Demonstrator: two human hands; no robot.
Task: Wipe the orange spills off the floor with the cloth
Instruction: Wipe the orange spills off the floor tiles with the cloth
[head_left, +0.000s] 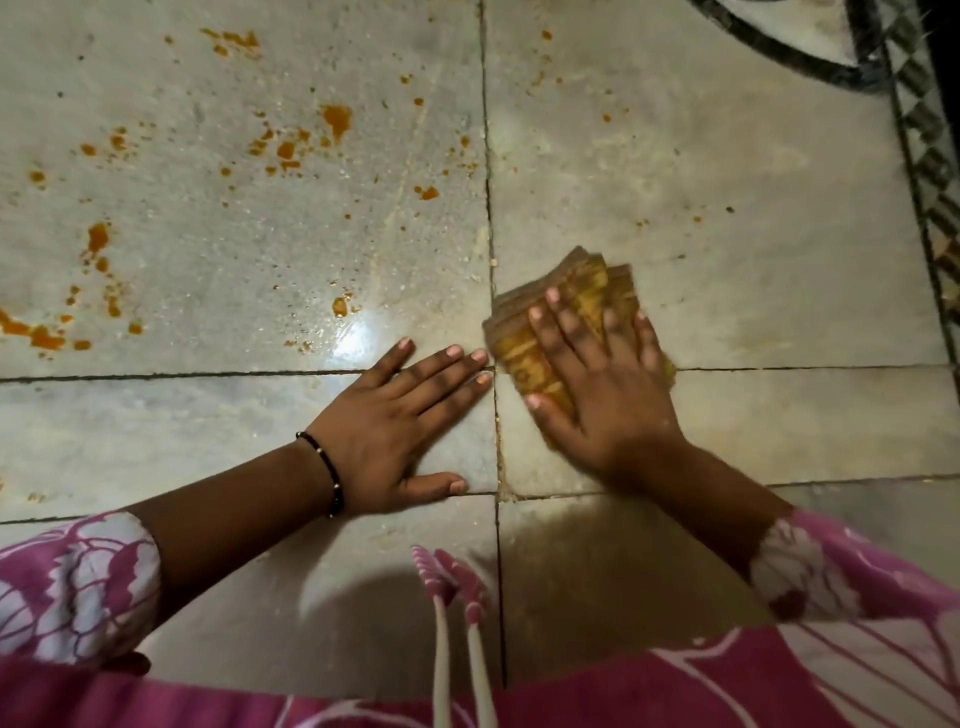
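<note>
Orange spills (291, 145) dot the left grey floor tile, with larger blotches at the far left (36, 332) and one drop (340, 306) close to my left hand. A folded brown-and-yellow cloth (571, 296) lies on the right tile beside the tile joint. My right hand (597, 384) presses flat on the cloth, fingers spread over it. My left hand (400, 431) rests flat on the floor just left of the cloth, fingers apart, holding nothing. A few small orange specks (606, 117) remain on the right tile.
A dark patterned border strip (930, 171) runs along the right edge of the floor. My pink patterned clothing (675, 686) and two hanging tassel cords (457, 597) fill the bottom of the view.
</note>
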